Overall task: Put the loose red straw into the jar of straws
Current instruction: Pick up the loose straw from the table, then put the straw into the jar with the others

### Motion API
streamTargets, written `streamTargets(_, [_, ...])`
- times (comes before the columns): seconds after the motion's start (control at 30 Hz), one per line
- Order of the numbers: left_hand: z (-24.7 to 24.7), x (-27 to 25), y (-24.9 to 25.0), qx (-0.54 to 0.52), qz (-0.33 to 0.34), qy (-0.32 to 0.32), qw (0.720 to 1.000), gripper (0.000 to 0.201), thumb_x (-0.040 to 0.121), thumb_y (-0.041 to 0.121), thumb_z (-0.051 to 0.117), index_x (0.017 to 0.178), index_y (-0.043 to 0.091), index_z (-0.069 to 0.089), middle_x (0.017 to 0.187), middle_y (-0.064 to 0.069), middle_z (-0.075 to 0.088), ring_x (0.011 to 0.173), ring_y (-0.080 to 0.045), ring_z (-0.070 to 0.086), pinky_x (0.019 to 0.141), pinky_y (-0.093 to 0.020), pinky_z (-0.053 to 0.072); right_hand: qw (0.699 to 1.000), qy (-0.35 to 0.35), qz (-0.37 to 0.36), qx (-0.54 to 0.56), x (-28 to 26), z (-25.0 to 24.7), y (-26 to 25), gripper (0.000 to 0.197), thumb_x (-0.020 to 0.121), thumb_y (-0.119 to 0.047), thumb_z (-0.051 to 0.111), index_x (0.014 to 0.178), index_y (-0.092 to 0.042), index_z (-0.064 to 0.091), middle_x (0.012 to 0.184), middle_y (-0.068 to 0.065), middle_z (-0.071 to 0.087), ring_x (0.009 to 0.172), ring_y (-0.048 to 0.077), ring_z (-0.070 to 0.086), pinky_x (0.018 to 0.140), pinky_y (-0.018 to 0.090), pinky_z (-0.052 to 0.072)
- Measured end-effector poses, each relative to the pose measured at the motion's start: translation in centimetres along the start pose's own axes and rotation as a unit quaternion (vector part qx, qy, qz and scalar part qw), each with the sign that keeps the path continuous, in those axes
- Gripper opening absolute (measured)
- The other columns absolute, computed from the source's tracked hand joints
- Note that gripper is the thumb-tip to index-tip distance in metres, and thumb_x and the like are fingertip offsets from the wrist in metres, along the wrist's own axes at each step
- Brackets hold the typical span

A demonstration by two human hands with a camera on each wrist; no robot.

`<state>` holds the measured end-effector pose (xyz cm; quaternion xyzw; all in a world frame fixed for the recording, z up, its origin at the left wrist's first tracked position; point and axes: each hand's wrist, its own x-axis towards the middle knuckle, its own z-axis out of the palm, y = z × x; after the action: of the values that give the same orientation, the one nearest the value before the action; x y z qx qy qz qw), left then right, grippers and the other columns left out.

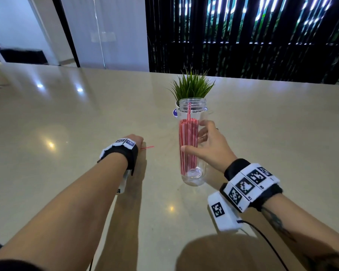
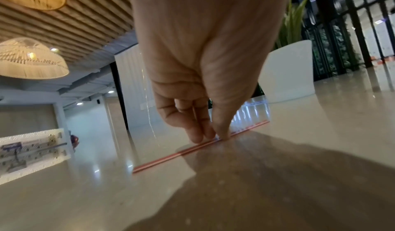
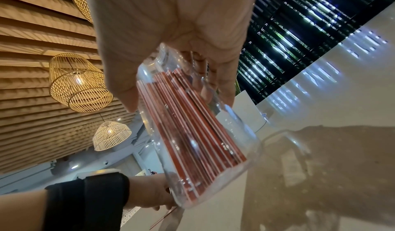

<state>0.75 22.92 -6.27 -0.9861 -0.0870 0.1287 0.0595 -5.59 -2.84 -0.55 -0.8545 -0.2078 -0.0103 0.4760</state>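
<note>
On the glossy table [image 1: 67,114], your left hand [image 1: 134,140] fingertips [image 2: 222,136] pinch the straw [image 2: 162,158]; lift level while right hand [image 1: 211,147] clasps the jar [image 1: 192,141].

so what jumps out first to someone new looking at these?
The clear jar packed with red straws, mid-table, the right hand wrapped round it. Left of it, the left hand pinches the loose red straw lying flat on the glossy table. A spiky green plant stands behind the jar.

The glossy beige bench [image 1: 67,114] carried a clear jar [image 1: 193,173] of straws at centre, a potted grass plant [image 1: 192,87] at its 12 o'clock, and a loose red straw [image 1: 147,147] at its 9 o'clock.
</note>
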Motion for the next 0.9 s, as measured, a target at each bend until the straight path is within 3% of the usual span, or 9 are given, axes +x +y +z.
streamTargets(0.13, [0.3, 0.6, -0.4, 0.003, -0.004, -0.02, 1.0, 0.003, 0.081, 0.018, 0.053, 0.081, 0.015, 0.053, 0.109, -0.016, 0.065, 0.093, -0.032, 0.06, 0.084, -0.036, 0.048, 1.0, -0.004, 0.007, 0.0, -0.1, 0.2, 0.3, 0.078, 0.07, -0.031, 0.077, 0.132, -0.011, 0.031, 0.107, 0.003, 0.048, 0.096, 0.017, 0.051, 0.082, 0.026, 0.039])
streamTargets(0.33, [-0.4, -0.6, 0.0, -0.093, -0.005, 0.009, 0.996, 0.027, 0.086, 0.009, 0.052, 0.11, 0.003, 0.061, 0.121, -0.019, 0.06, 0.112, -0.033, 0.054, 0.092, -0.035, 0.043, 1.0, -0.007, 0.016, -0.015, 0.0, 0.4, 0.9, 0.08, 0.069, -0.033, 0.077, 0.131, -0.012, 0.032, 0.112, 0.006, 0.05, 0.101, 0.019, 0.052, 0.087, 0.03, 0.044])
streamTargets(0.4, [-1.2, -0.9, 0.1, -0.16, 0.003, 0.054, 0.986, 0.029, 0.086, 0.006, 0.05, 0.113, 0.005, 0.061, 0.121, -0.018, 0.06, 0.112, -0.033, 0.054, 0.092, -0.034, 0.042, 1.0, -0.007, 0.019, -0.018, 0.0, 0.5, 1.1, 0.08, 0.069, -0.033, 0.077, 0.131, -0.012, 0.032, 0.111, 0.006, 0.05, 0.102, 0.02, 0.052, 0.087, 0.03, 0.043])
streamTargets(0.47, [-2.7, -1.2, 0.2, -0.251, 0.021, 0.098, 0.963, 0.026, 0.089, 0.01, 0.049, 0.11, 0.001, 0.062, 0.109, -0.021, 0.064, 0.096, -0.032, 0.057, 0.08, -0.029, 0.046, 0.999, -0.004, 0.024, -0.021, 0.1, 0.5, 1.2, 0.081, 0.068, -0.033, 0.078, 0.131, -0.011, 0.032, 0.112, 0.006, 0.05, 0.103, 0.021, 0.052, 0.088, 0.031, 0.044])
streamTargets(0.57, [-5.8, -2.2, 0.8, -0.438, 0.052, 0.197, 0.876, 0.012, 0.089, 0.006, 0.046, 0.093, 0.002, 0.056, 0.082, -0.015, 0.057, 0.062, -0.016, 0.056, 0.041, -0.008, 0.041, 0.999, -0.001, 0.033, -0.029, 0.1, 0.4, 1.5, 0.082, 0.067, -0.033, 0.078, 0.131, -0.011, 0.032, 0.115, 0.008, 0.051, 0.105, 0.022, 0.052, 0.092, 0.035, 0.045])
streamTargets(0.6, [-6.8, -2.6, 1.0, -0.495, 0.056, 0.236, 0.835, 0.008, 0.088, 0.005, 0.045, 0.091, 0.007, 0.053, 0.076, -0.01, 0.055, 0.055, -0.007, 0.056, 0.037, -0.005, 0.039, 0.999, 0.001, 0.038, -0.032, 0.1, 0.4, 1.7, 0.082, 0.067, -0.033, 0.078, 0.131, -0.012, 0.032, 0.117, 0.009, 0.05, 0.106, 0.022, 0.052, 0.094, 0.037, 0.045])
streamTargets(0.67, [-8.8, -3.6, 1.5, -0.572, 0.077, 0.306, 0.757, 0.01, 0.088, 0.004, 0.044, 0.088, 0.012, 0.049, 0.068, -0.001, 0.052, 0.051, 0.001, 0.056, 0.04, -0.005, 0.041, 0.998, 0.002, 0.046, -0.041, 0.2, 0.2, 1.8, 0.083, 0.066, -0.034, 0.078, 0.131, -0.013, 0.031, 0.12, 0.01, 0.05, 0.107, 0.022, 0.052, 0.097, 0.039, 0.044])
streamTargets(0.73, [-10.5, -5.0, 2.4, -0.615, 0.108, 0.349, 0.699, 0.018, 0.089, 0.005, 0.043, 0.08, 0.02, 0.048, 0.069, 0.003, 0.051, 0.058, -0.004, 0.055, 0.045, -0.007, 0.043, 0.997, 0.003, 0.051, -0.055, 0.3, 0.1, 1.9, 0.084, 0.066, -0.035, 0.078, 0.131, -0.013, 0.031, 0.121, 0.011, 0.051, 0.106, 0.023, 0.052, 0.096, 0.039, 0.044])
streamTargets(0.9, [-12.1, -7.3, 5.8, -0.71, 0.19, 0.313, 0.602, 0.021, 0.093, 0.01, 0.043, 0.078, 0.025, 0.047, 0.078, 0.003, 0.05, 0.066, -0.006, 0.053, 0.048, -0.008, 0.045, 0.994, 0.021, 0.054, -0.091, 0.3, -0.7, 1.9, 0.085, 0.066, -0.035, 0.078, 0.133, -0.012, 0.03, 0.12, 0.011, 0.051, 0.095, 0.018, 0.05, 0.089, 0.035, 0.044])
